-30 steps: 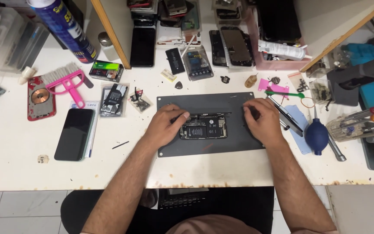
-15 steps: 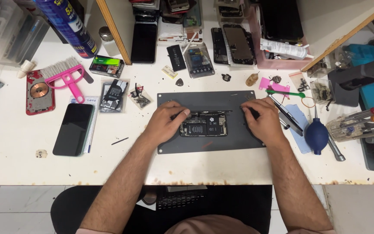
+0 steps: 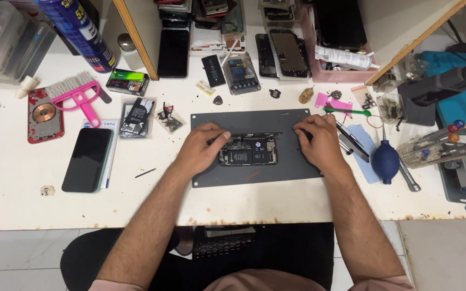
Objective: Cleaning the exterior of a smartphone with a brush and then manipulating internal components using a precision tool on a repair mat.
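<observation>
Both of my hands rest on the dark grey rectangular work mat (image 3: 254, 175), placed so the small parts stay on one surface; between them lies the opened smartphone with its circuit boards and battery exposed (image 3: 248, 150), in the middle of the mat. My left hand (image 3: 200, 148) curls over the phone's left end, thumb and fingers pinching that edge, which I judge pins it flat. My right hand (image 3: 319, 143) sits at the mat's right edge, fingers bunched around something thin and dark; whether it is a tool I cannot tell. Just right of that hand lie a dark flat tool (image 3: 351, 143) and a round blue rubber air blower (image 3: 385, 160), near enough to grab; a green-handled tool (image 3: 346, 111) lies above. Off to the left, well apart, sit 1 black phone lying screen-up (image 3: 87, 159), a pink-handled brush (image 3: 76, 91) and a red phone back with a copper coil (image 3: 44, 114).
</observation>
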